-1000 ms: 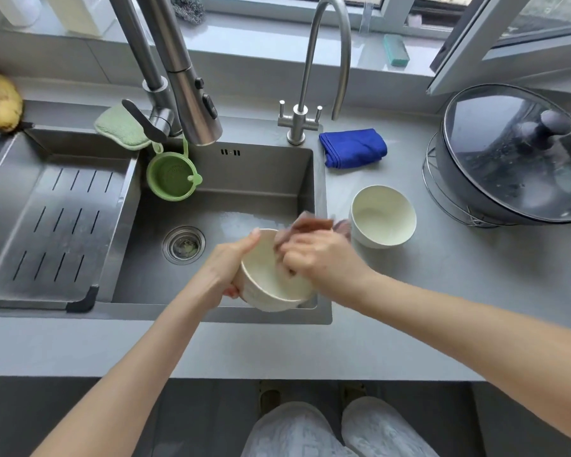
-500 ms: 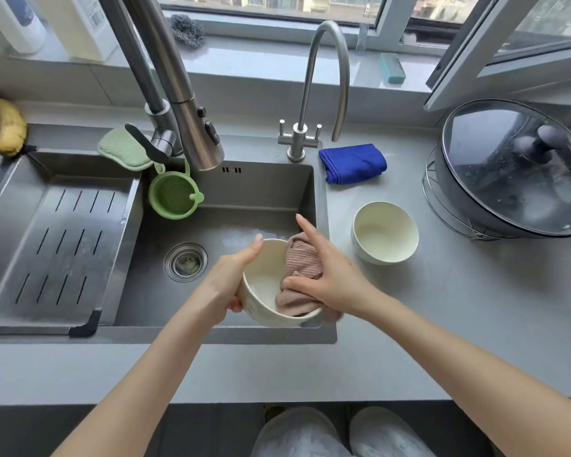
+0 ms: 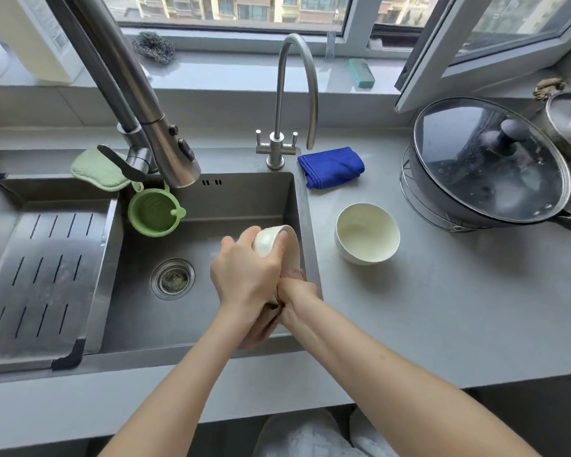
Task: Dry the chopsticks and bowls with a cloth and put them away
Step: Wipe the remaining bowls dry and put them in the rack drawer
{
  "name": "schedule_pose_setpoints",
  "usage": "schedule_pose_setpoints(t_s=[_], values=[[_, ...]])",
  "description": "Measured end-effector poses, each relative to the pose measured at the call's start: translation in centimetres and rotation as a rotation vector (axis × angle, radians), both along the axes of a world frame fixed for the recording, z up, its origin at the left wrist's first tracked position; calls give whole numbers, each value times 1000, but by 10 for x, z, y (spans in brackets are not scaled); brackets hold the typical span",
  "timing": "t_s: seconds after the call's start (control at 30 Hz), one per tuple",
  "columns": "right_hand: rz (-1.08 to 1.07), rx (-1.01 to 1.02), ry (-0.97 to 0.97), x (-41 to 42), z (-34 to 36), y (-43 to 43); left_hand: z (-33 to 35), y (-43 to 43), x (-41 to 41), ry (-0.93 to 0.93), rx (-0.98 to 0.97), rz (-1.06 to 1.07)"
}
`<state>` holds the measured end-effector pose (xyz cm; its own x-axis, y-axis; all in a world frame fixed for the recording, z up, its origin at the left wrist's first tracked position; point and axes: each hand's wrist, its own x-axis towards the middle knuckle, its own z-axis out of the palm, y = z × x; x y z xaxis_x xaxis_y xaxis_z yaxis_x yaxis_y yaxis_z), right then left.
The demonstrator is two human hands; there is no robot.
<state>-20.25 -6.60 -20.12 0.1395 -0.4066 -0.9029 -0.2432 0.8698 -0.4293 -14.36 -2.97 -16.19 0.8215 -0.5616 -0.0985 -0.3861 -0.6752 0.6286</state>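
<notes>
Left hand (image 3: pixel 244 275) gripping the cream bowl (image 3: pixel 271 240) tipped over the sink (image 3: pixel 244 192), right hand (image 3: pixel 299 303) clutching the pink cloth (image 3: pixel 292 273) against it, the person should rotate the bowl so every side gets wiped.

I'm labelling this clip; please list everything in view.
held bowl: one, cream, over sink
second bowl: one, cream, counter right of sink
pink cloth: one, pink, against held bowl
large tap, slim tap: two, steel, behind sink
blue cloth: one, blue, counter beside slim tap
strainer: one, green, sink's back-left corner
pad: one, green, by large tap
lidded pan: one, dark, far right
scourer: one, grey, windowsill
sponge: one, teal, windowsill
left hand: one, grips held bowl
right hand: one, grips pink cloth
</notes>
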Motion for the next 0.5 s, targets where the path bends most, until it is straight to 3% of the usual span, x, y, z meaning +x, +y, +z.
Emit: schedule_pose_setpoints(t_s=[0.07, 0.1, 0.17, 0.23, 0.27, 0.37, 0.43, 0.5], values=[[-50, -11, -32, 2, 2, -3, -4, 5, -3, 6, -64, 21], [-51, -119, 39, -1, 5, -9, -5, 9, -3, 66, -113, -4], [80, -461, 277, -12, 15, -23, -3, 12, 12, 425, -188, -91], [307, -738, 330, -24, 31, -35, 9, 9, 35, 846, -118, -214], [448, -851, 323, -28, 38, -40, 15, 5, 46, 909, -34, -318], [826, -1102, 311, -32, 53, -53, 22, -7, 54, 845, 41, -428], [796, -1185, 285, -28, 58, -62, 21, -9, 45, 787, -89, -348], [586, -1125, 314, -21, 55, -62, 20, -11, 34, 609, -237, -270]])
